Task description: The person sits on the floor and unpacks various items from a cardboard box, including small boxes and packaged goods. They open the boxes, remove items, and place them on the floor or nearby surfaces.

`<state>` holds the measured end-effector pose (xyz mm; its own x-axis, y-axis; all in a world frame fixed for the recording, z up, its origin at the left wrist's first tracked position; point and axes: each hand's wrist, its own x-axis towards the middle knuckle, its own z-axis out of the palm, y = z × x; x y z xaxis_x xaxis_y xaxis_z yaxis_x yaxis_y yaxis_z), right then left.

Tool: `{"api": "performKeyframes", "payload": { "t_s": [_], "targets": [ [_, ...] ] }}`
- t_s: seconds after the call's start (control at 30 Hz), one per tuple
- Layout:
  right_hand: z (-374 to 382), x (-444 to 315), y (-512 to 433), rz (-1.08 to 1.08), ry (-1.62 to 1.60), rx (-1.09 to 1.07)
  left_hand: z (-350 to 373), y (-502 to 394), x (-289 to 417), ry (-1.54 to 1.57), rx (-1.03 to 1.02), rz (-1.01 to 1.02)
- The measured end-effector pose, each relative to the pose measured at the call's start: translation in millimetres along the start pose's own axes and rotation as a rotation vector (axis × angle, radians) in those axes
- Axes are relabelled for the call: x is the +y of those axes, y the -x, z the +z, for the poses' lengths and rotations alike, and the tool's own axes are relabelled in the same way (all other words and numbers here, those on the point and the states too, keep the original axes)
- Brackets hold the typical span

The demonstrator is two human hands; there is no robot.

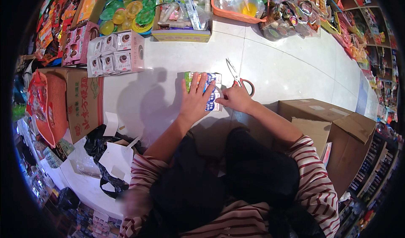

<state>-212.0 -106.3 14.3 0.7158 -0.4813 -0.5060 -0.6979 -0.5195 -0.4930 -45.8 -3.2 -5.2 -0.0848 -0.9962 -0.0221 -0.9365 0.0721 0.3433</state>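
Note:
My left hand lies palm down, fingers spread, across a small block of printed cartons on the floor. The cartons are blue, white and pink on the right, with green at the upper left; the hand covers much of them. My right hand is at the block's right edge, its thumb and fingertips pinched on what looks like a clear plastic strip that curves over the cartons. Just beyond that hand lie scissors with red and black handles, blades slightly apart. The hand partly hides one handle loop.
Pale floor tiles surround the cartons. A box of white sachets, a box of wrapped items and an orange basket stand ahead. Cardboard boxes flank me, left and right. A black plastic bag lies left.

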Motion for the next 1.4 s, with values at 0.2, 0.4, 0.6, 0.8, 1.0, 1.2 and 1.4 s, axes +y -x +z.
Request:
{"api": "performKeyframes", "payload": {
  "t_s": [0.2,0.4,0.6,0.8,1.0,1.2,1.4],
  "targets": [
    [9.2,0.7,6.0,-0.097,0.015,0.093,-0.9,-0.3,-0.2,-0.005,-0.01,0.009],
    [20.3,-2.1,15.1,-0.184,-0.018,0.165,-1.2,0.9,-1.6,0.03,0.0,0.011],
    [24.2,-6.2,26.1,-0.189,0.089,0.114,-2.5,-0.9,-0.3,-0.016,0.0,0.018],
    [54.0,-44.8,59.5,-0.872,0.155,0.06,-18.7,8.5,-8.5,0.191,-0.112,-0.04],
    [59.1,-116.1,32.2,-0.501,-0.002,-0.23,-73.3,73.6,-38.0,1.401,-0.433,-0.869],
    [57.0,-146.0,13.0,-0.627,-0.095,-0.252,-111.3,145.1,-27.4,1.663,-0.432,-0.915],
    [46.8,-131.9,14.2,-0.469,-0.42,-0.133,-70.4,155.5,-54.8,1.289,-0.224,-0.465]
  ]
}}
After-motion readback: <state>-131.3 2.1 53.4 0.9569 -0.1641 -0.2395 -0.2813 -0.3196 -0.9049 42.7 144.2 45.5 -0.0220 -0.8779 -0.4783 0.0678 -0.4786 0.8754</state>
